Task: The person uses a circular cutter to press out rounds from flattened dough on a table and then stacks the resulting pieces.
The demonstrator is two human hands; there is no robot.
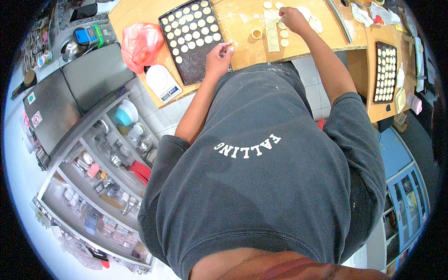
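My left hand (pixel 219 61) is held at the right edge of a dark baking tray (pixel 193 63), fingers loosely bent and apart, with nothing visible in them. Rows of pale dough rounds (pixel 190 28) cover most of this tray, and its near part is bare apart from one round at the left. Farther right, my right hand (pixel 295 21) is closed, its fingertips brought together over a flat dough strip (pixel 273 47) marked with circles. Whatever those fingertips grip is too small to make out. Several cut dough rounds (pixel 284 34) lie beside the strip, and pale dough (pixel 316 25) lies behind my right wrist.
A small cup (pixel 256 34) of orange-yellow liquid stands between my hands. Left of the tray are a pink plastic bag (pixel 141 44) and a white scale (pixel 161 80). A long metal rod (pixel 339 21) and a second tray of rounds (pixel 385 99) are at right.
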